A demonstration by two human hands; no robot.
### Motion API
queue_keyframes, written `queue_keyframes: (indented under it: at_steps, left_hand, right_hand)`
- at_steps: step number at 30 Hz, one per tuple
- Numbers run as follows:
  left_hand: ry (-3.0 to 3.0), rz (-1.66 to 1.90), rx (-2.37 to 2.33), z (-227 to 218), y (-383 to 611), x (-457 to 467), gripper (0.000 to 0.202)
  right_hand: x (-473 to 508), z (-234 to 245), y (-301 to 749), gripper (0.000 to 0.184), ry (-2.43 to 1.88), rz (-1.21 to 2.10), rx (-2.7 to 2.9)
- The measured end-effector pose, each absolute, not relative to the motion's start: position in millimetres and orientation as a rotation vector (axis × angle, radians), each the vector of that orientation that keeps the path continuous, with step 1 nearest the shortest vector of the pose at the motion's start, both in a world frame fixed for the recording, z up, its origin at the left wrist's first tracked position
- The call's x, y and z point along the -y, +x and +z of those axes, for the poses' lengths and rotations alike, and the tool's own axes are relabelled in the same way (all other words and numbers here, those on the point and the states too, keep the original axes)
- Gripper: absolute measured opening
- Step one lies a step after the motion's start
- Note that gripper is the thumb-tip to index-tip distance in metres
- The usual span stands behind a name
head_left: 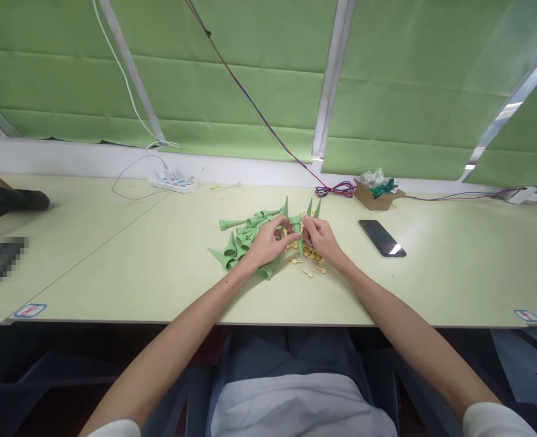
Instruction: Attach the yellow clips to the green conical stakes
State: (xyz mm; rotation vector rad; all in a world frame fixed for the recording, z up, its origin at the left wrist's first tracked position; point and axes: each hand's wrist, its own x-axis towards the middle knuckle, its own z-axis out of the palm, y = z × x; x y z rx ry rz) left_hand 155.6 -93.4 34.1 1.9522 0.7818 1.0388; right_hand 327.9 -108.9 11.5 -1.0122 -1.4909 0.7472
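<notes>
My left hand (272, 241) is closed on a green plastic spike (296, 224), its wide collar up and its pointed tip down. My right hand (319, 235) is pinched against the right side of the same spike, near the collar. Whatever small thing lies between those right fingertips is too small and hidden to make out. To the left, partly under my left hand, lies a pile of similar green spikes (232, 244). Small yellow plastic pieces (307, 274) are scattered under and in front of my right hand. Behind the hands, green tips (317, 209) stand upright.
A black phone (381, 238) lies to the right. Behind it is a small cardboard box (374, 199) holding clear and green wrapping, beside a coiled cable (336, 189). A white power strip (175, 183) sits at the back left. The table (159, 279) has its front edge before me.
</notes>
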Motion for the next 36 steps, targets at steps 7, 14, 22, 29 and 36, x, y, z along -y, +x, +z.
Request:
queue_keyframes:
  at_steps: [7,14,22,29,36]
  left_hand:
    - [2.086,1.078,-0.784,28,155,88,0.031]
    - [2.116,1.128,-0.817,25,158,87,0.022]
    - [1.842,0.983,-0.872,31,159,89,0.032]
    - [1.347,0.805,-0.699,33,159,85,0.049]
    - [1.229,0.749,-0.597,30,157,81,0.043]
  right_hand:
    - [111,14,326,0.061,-0.991,0.878,1.425]
    - [108,12,323,0.061,-0.992,0.876,1.404]
    - [105,10,323,0.054,-0.903,0.845,1.364]
    - [107,11,326,0.051,-0.951,0.728,1.553]
    - [107,9,327,0.049,-0.951,0.728,1.614]
